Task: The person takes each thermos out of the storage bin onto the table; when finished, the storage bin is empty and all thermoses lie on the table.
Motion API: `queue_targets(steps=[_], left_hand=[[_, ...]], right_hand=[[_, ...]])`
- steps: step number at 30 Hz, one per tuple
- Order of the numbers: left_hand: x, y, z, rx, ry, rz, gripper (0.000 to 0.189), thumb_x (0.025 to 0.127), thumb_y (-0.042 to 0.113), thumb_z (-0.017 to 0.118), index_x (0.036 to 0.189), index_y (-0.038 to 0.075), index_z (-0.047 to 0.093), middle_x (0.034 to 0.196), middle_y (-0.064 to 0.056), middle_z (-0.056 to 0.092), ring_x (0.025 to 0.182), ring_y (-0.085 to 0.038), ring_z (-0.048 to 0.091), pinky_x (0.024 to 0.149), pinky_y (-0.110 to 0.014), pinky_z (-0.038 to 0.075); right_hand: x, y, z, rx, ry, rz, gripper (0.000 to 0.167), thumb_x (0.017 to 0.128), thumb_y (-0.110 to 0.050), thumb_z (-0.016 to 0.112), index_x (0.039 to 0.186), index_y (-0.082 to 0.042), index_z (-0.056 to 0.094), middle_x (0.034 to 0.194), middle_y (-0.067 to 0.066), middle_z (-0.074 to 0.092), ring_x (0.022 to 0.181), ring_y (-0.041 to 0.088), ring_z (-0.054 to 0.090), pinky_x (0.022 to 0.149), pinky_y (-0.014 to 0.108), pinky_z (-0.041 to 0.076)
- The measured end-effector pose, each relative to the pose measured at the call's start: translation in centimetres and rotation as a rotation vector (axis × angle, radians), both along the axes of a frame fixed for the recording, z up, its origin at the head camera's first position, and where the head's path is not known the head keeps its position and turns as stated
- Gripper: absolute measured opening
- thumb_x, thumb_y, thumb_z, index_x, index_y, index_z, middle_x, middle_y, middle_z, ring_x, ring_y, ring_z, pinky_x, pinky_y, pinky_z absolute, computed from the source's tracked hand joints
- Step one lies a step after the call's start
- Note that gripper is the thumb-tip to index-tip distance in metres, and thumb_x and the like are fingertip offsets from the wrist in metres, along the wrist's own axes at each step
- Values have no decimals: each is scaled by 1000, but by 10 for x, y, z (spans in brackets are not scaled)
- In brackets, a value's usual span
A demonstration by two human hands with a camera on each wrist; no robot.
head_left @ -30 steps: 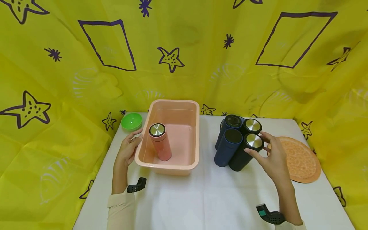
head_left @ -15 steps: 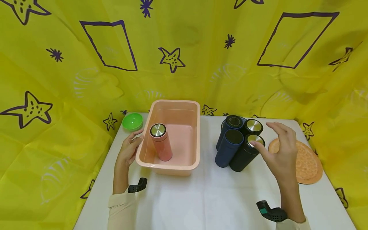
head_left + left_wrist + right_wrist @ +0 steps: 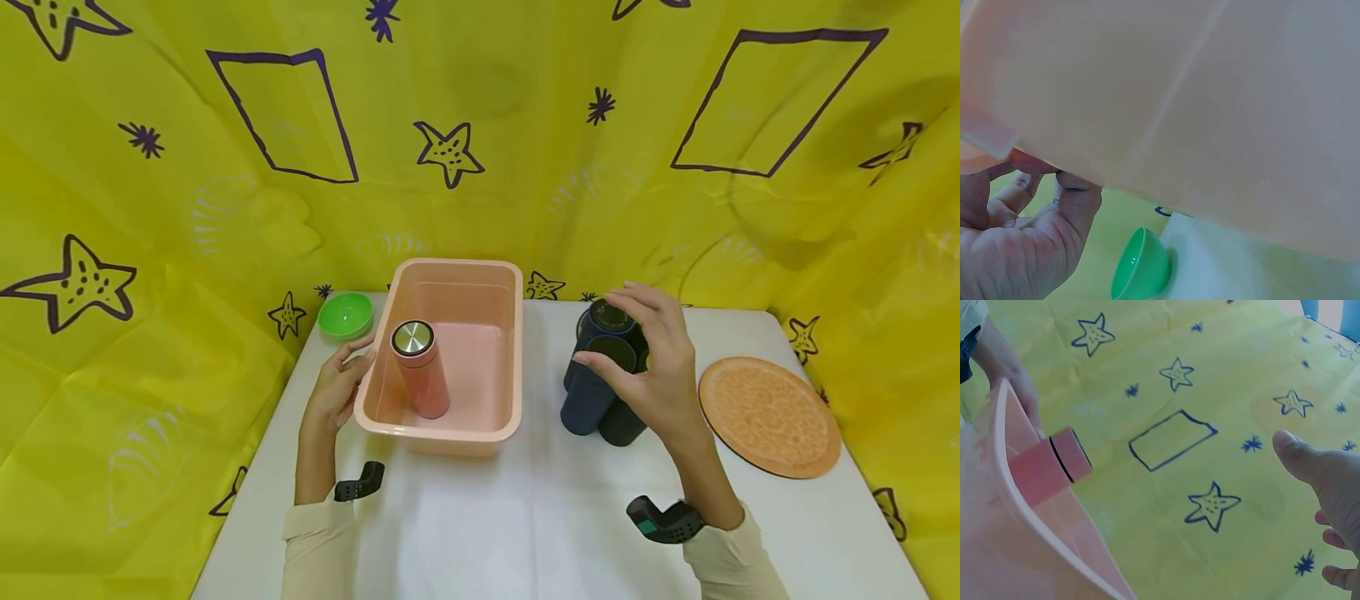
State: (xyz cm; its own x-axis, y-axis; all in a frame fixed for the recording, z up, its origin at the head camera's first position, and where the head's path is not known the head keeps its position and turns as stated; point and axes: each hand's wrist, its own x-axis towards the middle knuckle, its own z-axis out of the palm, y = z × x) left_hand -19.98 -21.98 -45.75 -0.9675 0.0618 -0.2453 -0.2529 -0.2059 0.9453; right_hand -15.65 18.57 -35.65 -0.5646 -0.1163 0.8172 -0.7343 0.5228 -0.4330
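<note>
My left hand (image 3: 336, 390) grips the left rim of a peach plastic tub (image 3: 512, 358); in the left wrist view, the tub's wall (image 3: 1197, 119) hides some fingertips. A pink thermos (image 3: 424, 375) with a silver-topped lid stands in the tub's left side. My right hand (image 3: 663, 367) hovers over a cluster of dark bottles, thumb and fingers spread apart and holding nothing. Of these bottles, a navy one (image 3: 588, 398) is at the front left, another navy one (image 3: 611, 315) behind it. A black bottle (image 3: 624, 423) is partly covered by the hand.
A green bowl (image 3: 345, 317) sits at the table's back left corner. To the right lies a round, pizza-like mat (image 3: 770, 417). A yellow patterned curtain (image 3: 517, 208) encloses the back and sides of the white table (image 3: 480, 525).
My right hand lets go of the front black bottle, lifts away rightward, then swings back left over the bottles toward the navy ones. The left hand and tub stay put.
</note>
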Motion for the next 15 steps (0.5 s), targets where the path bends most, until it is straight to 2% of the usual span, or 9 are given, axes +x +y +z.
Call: queue_targets(steps=[5, 8, 12, 15], left_hand=[[0, -1, 0, 13, -17, 3, 45, 102, 13, 51, 145, 8, 40, 96, 6, 70, 85, -7, 66, 75, -24, 58], [-1, -1, 0, 19, -22, -3, 45, 102, 12, 49, 146, 7, 38, 96, 6, 70, 86, -7, 67, 75, -24, 58], [-2, -2, -1, 25, -19, -7, 45, 103, 11, 48, 146, 7, 38, 94, 6, 70, 85, -7, 67, 75, -25, 58], [-2, -1, -1, 27, -14, -3, 44, 102, 13, 50, 145, 9, 40, 94, 6, 71, 84, -7, 67, 74, -25, 58]], right_hand=[[-12, -17, 1, 36, -60, 61, 72, 80, -53, 73, 127, 0, 60, 128, 21, 55, 125, 33, 48, 108, 26, 37], [-21, -28, -1, 33, -116, 114, 71, 80, -51, 74, 131, -3, 58, 131, 18, 54, 125, 30, 49, 108, 29, 39], [-36, -43, -6, 13, -202, 198, 68, 75, -27, 85, 133, -6, 57, 134, 14, 54, 126, 26, 49, 108, 36, 41], [-48, -56, -9, -19, -298, 254, 71, 70, -5, 87, 134, -5, 55, 135, 13, 53, 127, 25, 48, 106, 38, 43]])
